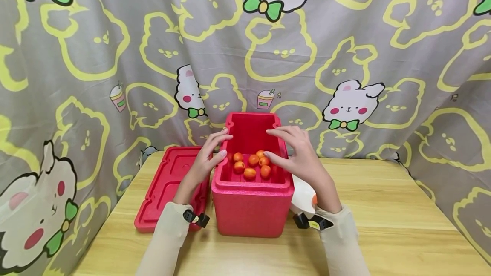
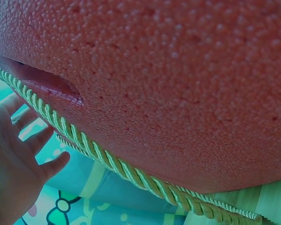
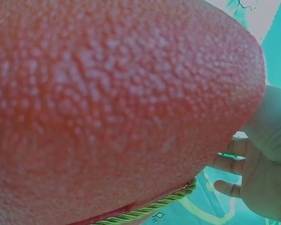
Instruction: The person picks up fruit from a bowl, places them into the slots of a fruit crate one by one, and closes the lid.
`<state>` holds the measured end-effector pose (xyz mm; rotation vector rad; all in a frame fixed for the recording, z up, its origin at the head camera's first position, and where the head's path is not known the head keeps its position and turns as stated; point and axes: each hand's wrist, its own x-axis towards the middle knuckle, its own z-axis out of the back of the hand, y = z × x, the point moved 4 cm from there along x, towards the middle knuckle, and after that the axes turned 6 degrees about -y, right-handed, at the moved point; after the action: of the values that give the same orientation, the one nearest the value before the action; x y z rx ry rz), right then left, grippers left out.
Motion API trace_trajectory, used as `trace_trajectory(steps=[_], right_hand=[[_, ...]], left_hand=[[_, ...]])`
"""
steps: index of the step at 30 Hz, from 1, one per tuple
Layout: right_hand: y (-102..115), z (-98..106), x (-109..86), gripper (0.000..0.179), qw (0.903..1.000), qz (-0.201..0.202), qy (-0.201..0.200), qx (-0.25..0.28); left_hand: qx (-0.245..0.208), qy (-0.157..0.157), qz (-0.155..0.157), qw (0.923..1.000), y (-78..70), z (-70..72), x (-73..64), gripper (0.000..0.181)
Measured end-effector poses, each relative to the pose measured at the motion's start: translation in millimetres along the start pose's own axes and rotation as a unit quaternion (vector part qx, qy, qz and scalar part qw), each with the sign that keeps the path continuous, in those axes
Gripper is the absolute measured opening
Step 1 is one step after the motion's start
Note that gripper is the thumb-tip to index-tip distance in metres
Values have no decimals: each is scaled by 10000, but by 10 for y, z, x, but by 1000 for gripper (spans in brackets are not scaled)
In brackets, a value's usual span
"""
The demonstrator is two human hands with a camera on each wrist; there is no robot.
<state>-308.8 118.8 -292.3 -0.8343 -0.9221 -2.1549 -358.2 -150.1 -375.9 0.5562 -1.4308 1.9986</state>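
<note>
A tall red foam box [image 1: 251, 212] stands uncovered on the table, with several small orange-red fruits [image 1: 250, 173] lying on its floor. At its left rim is my left hand [image 1: 205, 156], fingers extended over the edge and thumb close by. My right hand [image 1: 295, 148] is over the right rim, its fingers and thumb spread apart and reaching above the opening. In the left wrist view the left hand [image 2: 18, 159] shows spread fingers beside the box wall and a twisted cord [image 2: 103, 157]. The right hand [image 3: 257, 173] is partly hidden behind the box in the right wrist view.
The red lid [image 1: 153, 201] lies flat on the wooden table [image 1: 383, 208], left of the box and partly under my left forearm. A white object [image 1: 303, 195] with an orange patch sits at the box's right side. A patterned curtain [image 1: 284, 67] hangs behind.
</note>
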Motion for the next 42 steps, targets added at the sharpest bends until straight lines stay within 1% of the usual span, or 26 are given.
trace_trajectory(steps=[7, 14, 18, 22, 25, 28, 30, 34, 38, 42], right_hand=[[-30, 151, 32, 56, 9995, 179, -245, 25], [-246, 351, 1, 53, 9992, 82, -368, -95], [-372, 465, -12, 49, 9991, -23, -251, -328], [-526, 526, -39, 41, 9977, -181, 42, -651], [-658, 527, -89, 38, 9950, -192, 340, -916], [-782, 492, -158, 36, 9905, -217, 820, -1086], [-857, 458, -218, 35, 9851, -236, 1218, -1188], [-994, 388, -338, 33, 9730, -243, 1974, -1169], [-1122, 315, -466, 34, 9566, -254, 2664, -1156], [-1206, 258, -608, 39, 9330, -445, 3368, -1187]], left_hand=[[28, 8, -32, 10000, -25, -2, 34, 50], [16, 21, -26, 10000, -44, -2, 46, 50], [29, 12, -83, 10000, -45, 1, 54, 51], [17, 2, -133, 9999, -33, -7, 56, 50], [30, 5, -106, 9999, -25, -16, 48, 50], [40, 21, -83, 10000, -21, -23, 39, 50], [41, 26, -68, 10000, -15, -23, 34, 50], [34, 4, -60, 10000, -7, -10, 24, 49], [42, -28, -41, 10000, 12, 7, 14, 49], [49, -2, 1, 10000, 26, 0, 8, 50]])
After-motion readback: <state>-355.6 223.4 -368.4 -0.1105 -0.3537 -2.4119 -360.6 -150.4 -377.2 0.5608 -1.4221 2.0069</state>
